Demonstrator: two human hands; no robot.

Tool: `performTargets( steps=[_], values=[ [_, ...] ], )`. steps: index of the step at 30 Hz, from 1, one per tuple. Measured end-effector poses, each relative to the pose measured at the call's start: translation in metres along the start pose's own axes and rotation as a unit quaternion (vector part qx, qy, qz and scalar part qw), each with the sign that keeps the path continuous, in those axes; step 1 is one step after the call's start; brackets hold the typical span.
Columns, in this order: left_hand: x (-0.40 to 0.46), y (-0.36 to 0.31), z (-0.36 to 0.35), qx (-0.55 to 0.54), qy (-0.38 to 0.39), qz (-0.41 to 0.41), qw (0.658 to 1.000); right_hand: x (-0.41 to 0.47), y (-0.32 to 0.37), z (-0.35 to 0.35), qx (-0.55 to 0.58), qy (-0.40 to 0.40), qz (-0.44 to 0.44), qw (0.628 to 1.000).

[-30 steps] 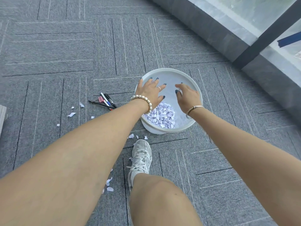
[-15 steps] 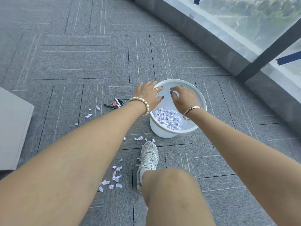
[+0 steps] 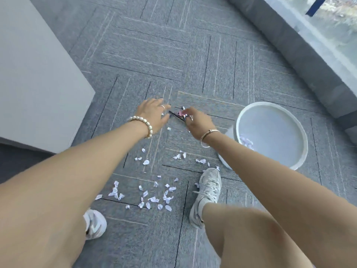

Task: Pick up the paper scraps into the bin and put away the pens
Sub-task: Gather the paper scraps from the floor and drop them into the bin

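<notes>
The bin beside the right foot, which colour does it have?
White; the bin shows clearly in the head view.

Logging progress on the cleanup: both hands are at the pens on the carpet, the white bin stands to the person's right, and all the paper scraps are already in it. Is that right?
Not all. The head view shows many paper scraps still scattered on the carpet near the shoes; only some lie in the white bin. The rest holds: left hand and right hand are at the pens.

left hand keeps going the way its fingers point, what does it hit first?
Most likely the pens: the left hand points its straight fingers right at that small pile, with the right hand already on its far side. Motion blur hides whether the fingertips touch yet.
</notes>
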State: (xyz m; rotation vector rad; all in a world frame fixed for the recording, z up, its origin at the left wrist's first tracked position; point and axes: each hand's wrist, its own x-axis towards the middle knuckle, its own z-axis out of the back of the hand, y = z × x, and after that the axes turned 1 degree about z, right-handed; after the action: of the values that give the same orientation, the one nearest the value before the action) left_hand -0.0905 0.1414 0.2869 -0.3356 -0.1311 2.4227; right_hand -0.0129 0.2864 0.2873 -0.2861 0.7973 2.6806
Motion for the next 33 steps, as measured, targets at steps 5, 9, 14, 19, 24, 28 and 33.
performTargets(
  steps=[5,9,14,19,24,28,33],
  values=[
    [-0.008,0.076,-0.064,0.034,0.057,0.03,0.997,0.042,0.003,-0.087,0.008,0.083,0.018,0.996],
    [0.007,0.115,-0.127,0.063,0.102,0.018,0.993,0.075,-0.015,-0.153,-0.01,0.131,0.027,0.991],
    [0.046,0.137,-0.198,0.036,0.138,0.023,0.989,0.119,-0.058,-0.217,-0.057,0.116,0.039,0.991],
    [0.115,0.144,-0.242,0.013,0.104,0.042,0.994,0.18,-0.082,-0.243,-0.09,0.045,0.054,0.993],
    [0.157,0.16,-0.261,0.003,0.074,0.049,0.996,0.227,-0.083,-0.253,-0.121,0.037,0.066,0.99],
    [0.158,0.159,-0.271,0.012,0.1,0.041,0.994,0.226,-0.086,-0.263,-0.166,0.078,0.059,0.981],
    [0.107,0.142,-0.28,-0.02,0.093,-0.026,0.995,0.165,-0.086,-0.271,-0.165,0.105,0.122,0.973]
  ],
)
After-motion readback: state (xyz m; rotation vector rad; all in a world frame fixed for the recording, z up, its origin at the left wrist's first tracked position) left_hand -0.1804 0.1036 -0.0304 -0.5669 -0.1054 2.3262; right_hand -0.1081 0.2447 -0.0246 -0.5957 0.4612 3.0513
